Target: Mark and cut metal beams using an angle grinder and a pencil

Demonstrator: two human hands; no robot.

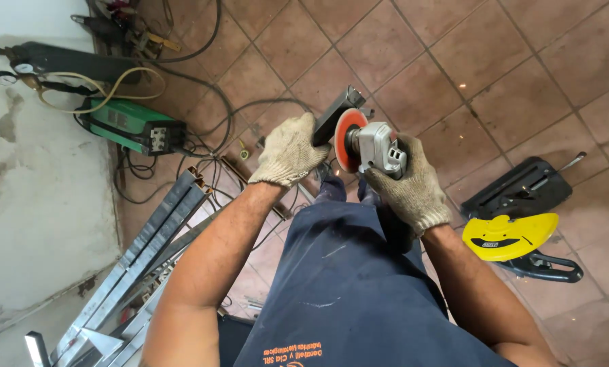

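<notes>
My left hand [287, 151], in a knit work glove, grips a short piece of dark square metal tube [340, 109] held up over the floor. My right hand [413, 185], also gloved, holds a grey angle grinder [379, 146]. Its orange disc [348, 138] stands edge-on right beside the tube's lower end, touching or nearly touching it. A few small sparks show on the tiles at the upper right. My dark blue apron fills the lower middle of the view.
Long metal tubes [148, 245] lie on the floor at the lower left. A green welding machine [131, 126] with cables and a dark gas cylinder [66, 61] sit by the wall at the upper left. A chop saw with a yellow guard [511, 234] stands at the right on brown tiles.
</notes>
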